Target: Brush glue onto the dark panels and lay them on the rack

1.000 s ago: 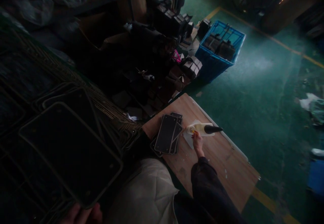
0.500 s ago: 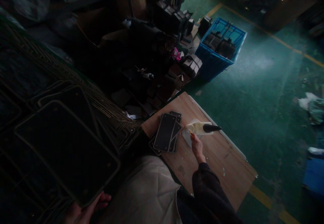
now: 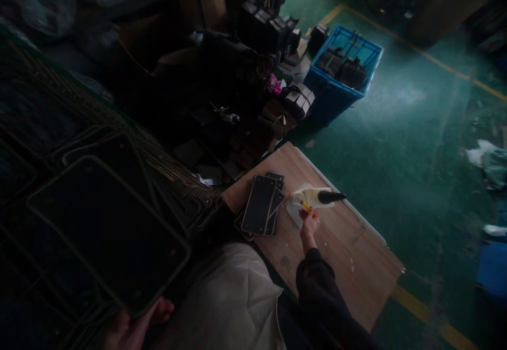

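Observation:
My left hand (image 3: 138,322) grips the lower corner of a large dark panel (image 3: 111,228) with rounded corners and a pale rim. My right hand (image 3: 310,223) is closed round a small tool with a yellow-orange handle (image 3: 309,209); its exact kind is too blurred to tell. The tool's tip is at the mouth of a pale, cut-open container (image 3: 310,198), which lies on a white sheet (image 3: 293,211) with a black cone (image 3: 331,197) at its far end. Left of it, several smaller dark panels (image 3: 259,205) are stacked askew on the wooden board (image 3: 336,255).
Many rimmed panels (image 3: 158,154) stand in a row at the left. A blue crate (image 3: 336,94) with dark blocks inside stands on the green floor beyond the board. Dark clutter and plastic bags (image 3: 49,4) fill the upper left. Another blue container (image 3: 492,271) is at the right edge.
My right hand has drawn back slightly from the container mouth and turned, showing more of the yellow handle. My left hand and the large panel have barely shifted.

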A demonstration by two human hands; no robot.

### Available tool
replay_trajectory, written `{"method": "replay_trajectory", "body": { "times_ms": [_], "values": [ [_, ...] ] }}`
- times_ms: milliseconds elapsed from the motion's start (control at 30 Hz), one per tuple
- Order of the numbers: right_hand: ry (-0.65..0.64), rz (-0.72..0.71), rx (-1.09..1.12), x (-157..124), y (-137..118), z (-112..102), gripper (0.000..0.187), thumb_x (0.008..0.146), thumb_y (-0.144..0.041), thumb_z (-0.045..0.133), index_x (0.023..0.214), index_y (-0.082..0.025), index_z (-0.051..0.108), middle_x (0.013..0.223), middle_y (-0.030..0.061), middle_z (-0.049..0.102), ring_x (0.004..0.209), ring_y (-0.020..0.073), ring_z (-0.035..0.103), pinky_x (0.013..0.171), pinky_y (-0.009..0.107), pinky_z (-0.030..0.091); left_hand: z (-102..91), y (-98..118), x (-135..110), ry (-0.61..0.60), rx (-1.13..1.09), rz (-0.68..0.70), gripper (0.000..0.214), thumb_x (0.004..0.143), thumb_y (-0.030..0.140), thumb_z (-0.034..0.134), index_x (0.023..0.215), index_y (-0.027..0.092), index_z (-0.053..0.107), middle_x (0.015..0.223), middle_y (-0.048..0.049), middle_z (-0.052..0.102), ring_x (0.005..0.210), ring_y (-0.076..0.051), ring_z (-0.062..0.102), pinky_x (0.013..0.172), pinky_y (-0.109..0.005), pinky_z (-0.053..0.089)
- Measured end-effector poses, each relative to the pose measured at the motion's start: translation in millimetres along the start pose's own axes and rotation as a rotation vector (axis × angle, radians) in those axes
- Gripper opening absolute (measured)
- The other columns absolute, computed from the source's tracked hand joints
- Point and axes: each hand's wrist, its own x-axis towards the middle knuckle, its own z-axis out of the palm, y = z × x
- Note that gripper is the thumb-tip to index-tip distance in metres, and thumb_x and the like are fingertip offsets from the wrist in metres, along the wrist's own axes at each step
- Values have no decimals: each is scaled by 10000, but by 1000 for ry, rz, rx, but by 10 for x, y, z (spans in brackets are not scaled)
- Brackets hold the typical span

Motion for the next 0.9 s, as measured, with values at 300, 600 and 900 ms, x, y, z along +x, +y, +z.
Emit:
{"method": "replay_trajectory", "body": {
  "times_ms": [300, 600, 900],
  "values": [
    [113, 238, 248, -116, 194, 6, 288, 976, -380, 549, 1121, -132, 576, 998, 57, 615, 796, 161, 626, 696, 322, 556, -21, 45, -25, -61, -53, -20, 457, 494, 643, 784, 725, 253, 723, 700, -39, 747, 663, -289, 713, 600, -369, 620],
    [53, 253, 359, -160, 16, -234, 307, 978, -422, 533, 986, -122, 600, 857, 26, 617, 709, 137, 619, 643, 289, 548, -87, -11, -8, -52, -292, -117, 497, 474, 596, 830, 744, 201, 697, 704, -40, 745, 680, -270, 703, 558, -333, 598],
    [-380, 163, 402, -284, -598, -226, 349, 690, -500, 622, 549, -216, 475, 519, -10, 514, 336, 189, 528, 289, 293, 436, 23, 183, -222, -8, -464, -43, 514, 778, 661, 569, 876, 157, 588, 665, -62, 701, 606, -217, 680, 514, -292, 525]
  ]
}}
